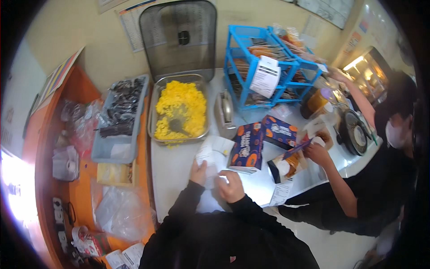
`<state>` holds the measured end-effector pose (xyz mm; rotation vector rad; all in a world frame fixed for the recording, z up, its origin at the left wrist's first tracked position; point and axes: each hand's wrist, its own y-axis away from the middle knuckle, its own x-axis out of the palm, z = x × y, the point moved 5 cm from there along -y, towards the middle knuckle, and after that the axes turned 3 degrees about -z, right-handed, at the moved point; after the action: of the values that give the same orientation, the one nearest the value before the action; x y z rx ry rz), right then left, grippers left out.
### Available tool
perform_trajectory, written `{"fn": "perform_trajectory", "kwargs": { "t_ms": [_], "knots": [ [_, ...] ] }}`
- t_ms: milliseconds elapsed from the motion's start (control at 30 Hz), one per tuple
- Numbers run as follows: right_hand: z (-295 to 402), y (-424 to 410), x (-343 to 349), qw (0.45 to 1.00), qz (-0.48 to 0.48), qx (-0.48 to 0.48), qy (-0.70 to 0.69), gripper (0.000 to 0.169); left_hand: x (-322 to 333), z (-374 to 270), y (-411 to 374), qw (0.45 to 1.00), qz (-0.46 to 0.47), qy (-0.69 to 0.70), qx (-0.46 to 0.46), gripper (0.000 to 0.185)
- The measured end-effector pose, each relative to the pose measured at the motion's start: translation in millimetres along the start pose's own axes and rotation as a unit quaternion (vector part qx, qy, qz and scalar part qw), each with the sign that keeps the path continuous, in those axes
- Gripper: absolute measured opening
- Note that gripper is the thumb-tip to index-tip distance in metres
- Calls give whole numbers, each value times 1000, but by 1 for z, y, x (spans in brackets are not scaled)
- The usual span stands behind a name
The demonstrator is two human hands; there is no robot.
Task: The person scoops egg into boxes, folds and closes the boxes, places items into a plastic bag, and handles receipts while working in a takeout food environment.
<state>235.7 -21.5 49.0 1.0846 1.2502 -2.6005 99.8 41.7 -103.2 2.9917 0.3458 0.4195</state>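
My left hand (198, 173) grips a white printed paper slip (205, 155) above the metal table. A wider white paper (220, 143) with a small yellow bit on it lies just behind the slip; where one ends and the other begins is unclear. My right hand (231, 186) is curled close to the slip's lower end, and whether its fingers pinch anything is hard to see. Beyond both hands stands a steel tray of yellow rice (179, 107), a dark scoop (178, 126) resting in it. Two purple-and-orange printed cartons (247, 146) (279, 131) sit to the right.
A co-worker's hand (317, 153) is at an open food box (287, 164) on the right. Blue tiered racks (247, 72) hold sachets. A metal dispenser (225, 112) stands beside the tray. At left, an orange shelf bears a grey-blue bin (116, 146) of black wrapped cutlery and plastic bags (121, 212).
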Motion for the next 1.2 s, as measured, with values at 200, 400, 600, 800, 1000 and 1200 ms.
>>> {"fn": "perform_trajectory", "kwargs": {
  "t_ms": [200,400,600,800,1000,1200],
  "knots": [
    [3,17,-41,953,-4,174,-248,14,-33,24,-3,989,-31,82,-119,32],
    [-37,49,-22,765,11,448,-461,19,-7,0,13,994,89,30,-55,33],
    [-45,55,5,848,29,396,-350,27,16,-18,33,989,86,86,-79,33],
    [-48,50,1,905,26,342,-252,26,28,-46,43,981,116,105,-116,36],
    [-35,26,-22,942,102,307,-90,34,31,-61,52,986,163,26,-11,63],
    [-71,28,12,871,-15,359,-336,40,43,-57,76,977,208,42,-22,71]
  ]
}}
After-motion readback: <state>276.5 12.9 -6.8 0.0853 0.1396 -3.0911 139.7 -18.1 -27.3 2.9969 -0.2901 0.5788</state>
